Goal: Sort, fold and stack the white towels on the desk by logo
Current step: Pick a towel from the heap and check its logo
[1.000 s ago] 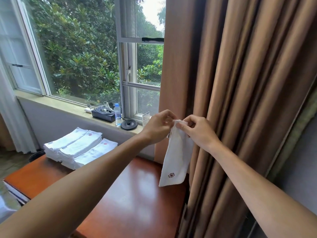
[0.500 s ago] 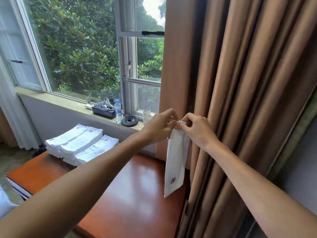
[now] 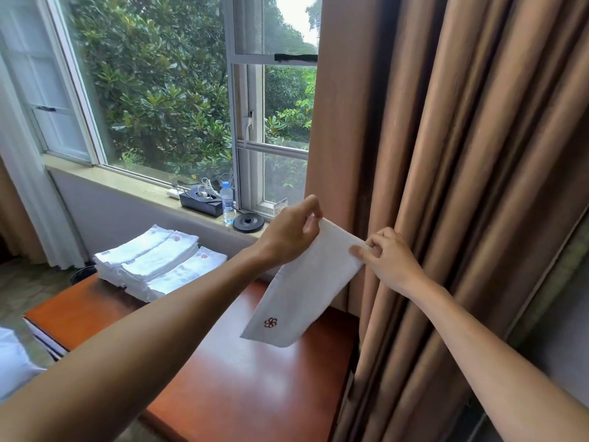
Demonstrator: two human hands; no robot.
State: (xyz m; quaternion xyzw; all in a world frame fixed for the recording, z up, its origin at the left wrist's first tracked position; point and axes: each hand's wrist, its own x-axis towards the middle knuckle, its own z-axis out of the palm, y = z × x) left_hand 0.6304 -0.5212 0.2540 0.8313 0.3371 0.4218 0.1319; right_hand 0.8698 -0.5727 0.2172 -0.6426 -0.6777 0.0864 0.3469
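Note:
A white towel [image 3: 306, 288], folded into a long strip with a dark red flower logo near its lower end, hangs in the air above the reddish wooden desk [image 3: 255, 384]. My left hand [image 3: 288, 237] pinches its top left corner. My right hand [image 3: 387, 258] pinches the top right corner, a little lower. The strip slants down to the left. Three stacks of folded white towels [image 3: 156, 266] with small red logos lie side by side on the desk's far left end.
Brown curtains [image 3: 462, 186] hang close on the right, touching the desk's edge. On the window sill [image 3: 134, 186] stand a black box with cables [image 3: 200, 202], a water bottle [image 3: 227, 204] and a round black base [image 3: 248, 222]. White cloth [image 3: 12, 362] lies at the lower left.
My hands have moved apart, spreading the towel's top edge wide; it hung narrow before. The towel's lower end has swung to the left.

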